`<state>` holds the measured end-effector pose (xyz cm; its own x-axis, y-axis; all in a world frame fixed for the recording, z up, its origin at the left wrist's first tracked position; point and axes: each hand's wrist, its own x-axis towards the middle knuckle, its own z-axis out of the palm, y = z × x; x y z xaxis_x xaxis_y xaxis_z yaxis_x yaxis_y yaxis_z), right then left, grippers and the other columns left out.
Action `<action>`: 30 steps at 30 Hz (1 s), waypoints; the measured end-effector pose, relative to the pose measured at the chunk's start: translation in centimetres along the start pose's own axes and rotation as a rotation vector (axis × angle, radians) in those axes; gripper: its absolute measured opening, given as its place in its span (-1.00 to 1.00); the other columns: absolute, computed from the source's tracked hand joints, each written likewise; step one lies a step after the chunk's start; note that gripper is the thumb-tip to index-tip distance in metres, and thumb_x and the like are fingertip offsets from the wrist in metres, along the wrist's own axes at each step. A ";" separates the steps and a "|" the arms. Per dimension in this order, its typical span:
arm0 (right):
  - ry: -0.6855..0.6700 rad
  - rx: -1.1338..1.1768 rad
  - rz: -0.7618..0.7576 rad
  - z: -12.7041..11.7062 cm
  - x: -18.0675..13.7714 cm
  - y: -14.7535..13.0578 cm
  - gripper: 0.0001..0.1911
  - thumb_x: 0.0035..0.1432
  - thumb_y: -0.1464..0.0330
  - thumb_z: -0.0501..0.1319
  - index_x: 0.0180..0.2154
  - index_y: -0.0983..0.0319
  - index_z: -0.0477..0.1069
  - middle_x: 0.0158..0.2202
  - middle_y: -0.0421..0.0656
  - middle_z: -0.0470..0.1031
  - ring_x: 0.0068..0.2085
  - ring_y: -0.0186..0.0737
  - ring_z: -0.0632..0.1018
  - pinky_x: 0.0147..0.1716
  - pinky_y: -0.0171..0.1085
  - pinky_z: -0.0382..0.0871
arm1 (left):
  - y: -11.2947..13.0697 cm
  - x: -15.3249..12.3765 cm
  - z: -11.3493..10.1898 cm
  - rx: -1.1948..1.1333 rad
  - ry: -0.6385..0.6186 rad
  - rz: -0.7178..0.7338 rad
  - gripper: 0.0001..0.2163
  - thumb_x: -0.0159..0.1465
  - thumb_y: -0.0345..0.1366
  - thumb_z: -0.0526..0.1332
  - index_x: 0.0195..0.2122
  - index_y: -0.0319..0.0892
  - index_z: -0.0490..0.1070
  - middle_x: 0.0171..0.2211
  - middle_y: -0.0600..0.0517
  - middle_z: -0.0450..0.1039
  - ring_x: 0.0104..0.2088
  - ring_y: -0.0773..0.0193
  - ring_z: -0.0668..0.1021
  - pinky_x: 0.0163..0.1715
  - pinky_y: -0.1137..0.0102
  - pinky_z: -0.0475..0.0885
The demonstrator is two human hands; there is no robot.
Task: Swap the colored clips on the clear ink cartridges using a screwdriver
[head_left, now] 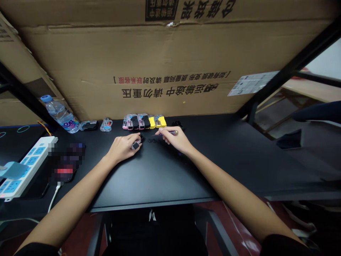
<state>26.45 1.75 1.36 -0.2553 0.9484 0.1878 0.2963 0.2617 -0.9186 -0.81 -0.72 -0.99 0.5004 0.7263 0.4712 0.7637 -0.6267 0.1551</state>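
Note:
My left hand [123, 146] rests on the black desk [165, 177], its fingers closed on a small pink and black device [135, 144]. My right hand [174, 138] lies just to the right of it and pinches a thin screwdriver-like tool [166, 133] whose tip points left, toward the device. Two small black round parts [152, 140] lie on the desk between the hands. A row of similar small devices [144, 121], pink, black and yellow, stands just behind the hands against the cardboard.
A big cardboard box [165, 64] walls off the back of the desk. A water bottle [60, 114] lies at the back left, with two small items [106, 124] beside it. A white power strip [25, 165] sits at the left. Black frame bars [287, 67] rise at the right.

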 end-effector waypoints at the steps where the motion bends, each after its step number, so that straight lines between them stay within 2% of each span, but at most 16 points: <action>1: -0.030 -0.027 -0.008 0.0 0.1 0.3 -0.48 0.29 -0.04 0.26 -0.32 0.27 0.71 -0.55 -0.17 0.48 -0.52 -0.28 0.41 -0.49 -0.26 0.27 | 0.0 0.0 0.1 -0.002 -0.020 -0.014 -0.83 0.40 -0.23 0.29 0.00 -0.05 0.50 0.16 -0.01 0.64 -0.06 0.07 0.75 -0.24 0.31 0.61; 5: -0.083 -0.101 -0.035 0.2 0.4 1.2 -0.50 0.32 0.02 0.23 -0.30 0.29 0.72 -0.47 -0.12 0.58 -0.45 -0.23 0.48 -0.39 -0.24 0.32 | 0.3 0.1 0.2 -0.067 -0.067 -0.053 -0.77 0.41 -0.26 0.27 0.07 -0.03 0.46 0.20 0.00 0.61 0.02 0.09 0.73 -0.11 0.31 0.61; 10: -0.119 -0.110 -0.035 0.2 0.4 1.3 -0.52 0.34 0.06 0.20 -0.28 0.29 0.73 -0.48 -0.13 0.58 -0.46 -0.23 0.48 -0.39 -0.24 0.31 | 0.7 0.2 0.1 -0.121 -0.089 -0.074 -0.81 0.41 -0.28 0.26 0.04 -0.01 0.46 0.24 0.00 0.58 0.08 0.08 0.70 -0.02 0.28 0.61; 16: -0.058 -0.159 0.004 -0.1 0.4 1.0 -0.53 0.32 0.11 0.21 -0.36 0.30 0.73 -0.58 -0.16 0.50 -0.50 -0.25 0.43 -0.41 -0.25 0.27 | 0.4 0.3 0.6 -0.216 -0.072 -0.061 -0.83 0.44 -0.27 0.25 0.04 -0.01 0.45 0.21 0.02 0.59 0.16 0.12 0.66 0.12 0.28 0.57; 23: -0.146 0.030 -0.039 0.6 -0.5 -1.1 -0.52 0.32 0.01 0.23 -0.26 0.26 0.72 -0.56 -0.21 0.43 -0.52 -0.29 0.39 -0.50 -0.28 0.25 | 0.4 0.4 0.9 -0.208 -0.045 -0.047 -0.83 0.46 -0.21 0.27 0.04 -0.04 0.46 0.17 -0.02 0.61 0.11 0.13 0.68 0.10 0.28 0.57; 30: -0.161 0.006 -0.117 1.4 -0.9 -0.9 -0.48 0.39 -0.04 0.21 -0.24 0.25 0.70 -0.47 -0.19 0.47 -0.46 -0.28 0.44 -0.42 -0.26 0.32 | 0.5 0.5 0.7 -0.147 -0.063 -0.002 -0.84 0.46 -0.25 0.25 0.04 -0.04 0.47 0.21 -0.04 0.60 0.11 0.14 0.68 0.00 0.32 0.59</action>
<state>25.08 0.42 1.52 -0.4316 0.8707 0.2357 0.2503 0.3666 -0.8961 0.11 -0.52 -1.33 0.5269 0.7409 0.4164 0.6991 -0.6564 0.2834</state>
